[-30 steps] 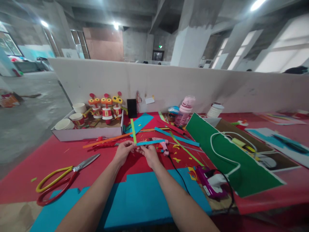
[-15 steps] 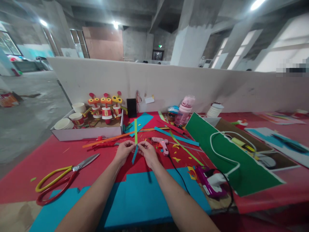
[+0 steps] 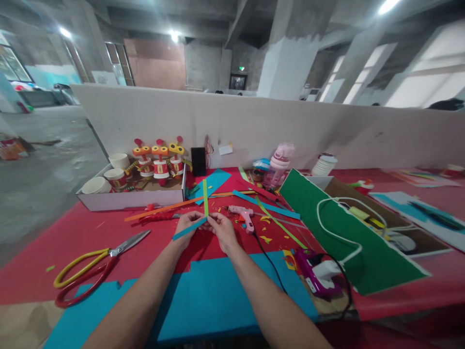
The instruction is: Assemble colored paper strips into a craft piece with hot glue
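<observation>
Between my two hands are a yellow-green paper strip [image 3: 205,196], which points away from me, and a blue paper strip [image 3: 188,230], which slants down to the left across my left fingers. The two strips meet at my fingertips. My left hand [image 3: 186,227] is closed in a pinch at that joint. My right hand [image 3: 222,230] pinches the same spot from the other side. Just right of my right hand lies a pink glue gun [image 3: 245,215] on the red table cover. A pair of scissors [image 3: 109,257] with yellow and red handles lies open at the left.
At the back left, a white box [image 3: 132,199] holds paper cups [image 3: 96,186] and several red and yellow cup figures [image 3: 160,167]. A purple power strip [image 3: 317,278] and a green board [image 3: 337,237] lie on the right. A pink bottle [image 3: 279,165] stands by the white partition [image 3: 232,118].
The blue strip's free end has swung from hanging down toward me to lying out to the left, over my left fingers. My hands stay in nearly the same place.
</observation>
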